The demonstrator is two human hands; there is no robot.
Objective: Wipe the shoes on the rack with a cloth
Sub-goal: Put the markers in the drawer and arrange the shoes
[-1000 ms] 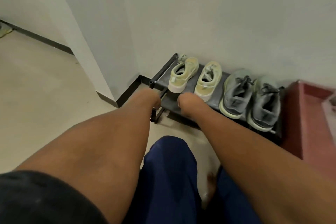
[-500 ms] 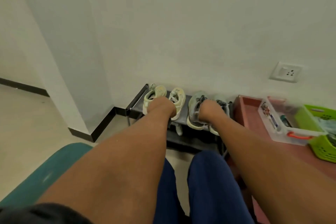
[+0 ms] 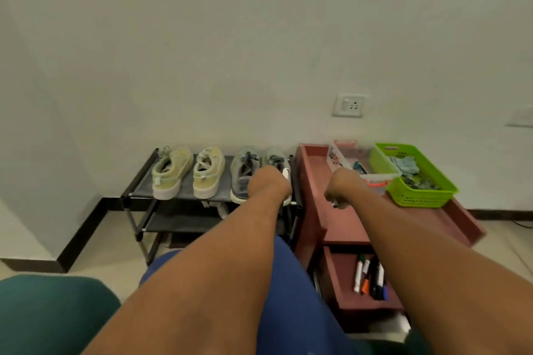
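A black two-shelf shoe rack [image 3: 135, 196] stands against the wall. On its top shelf sit a pale yellow-green pair [image 3: 172, 171] [image 3: 208, 171] and a grey-green sneaker pair [image 3: 242, 173] [image 3: 275, 154]. My left hand [image 3: 269, 184] hangs bent at the wrist in front of the right grey sneaker, with its fingers hidden. My right hand [image 3: 340, 188] hangs over the red table [image 3: 314, 181], its fingers loosely curled downward with nothing plainly held. A blue-grey cloth [image 3: 405, 166] lies in the green basket [image 3: 421, 196], beyond my right hand.
A clear plastic bin [image 3: 375, 179] with orange handles sits beside the green basket. Several markers [image 3: 370, 277] lie on the red table's lower shelf. A wall socket [image 3: 349, 105] is above. A teal seat [image 3: 54, 314] is at the lower left, and my blue-clad legs [image 3: 291, 297] lie below my arms.
The view has swung up and to the right, bringing the red table and baskets into sight. My right hand moved from in front of the grey sneakers to over the red table.
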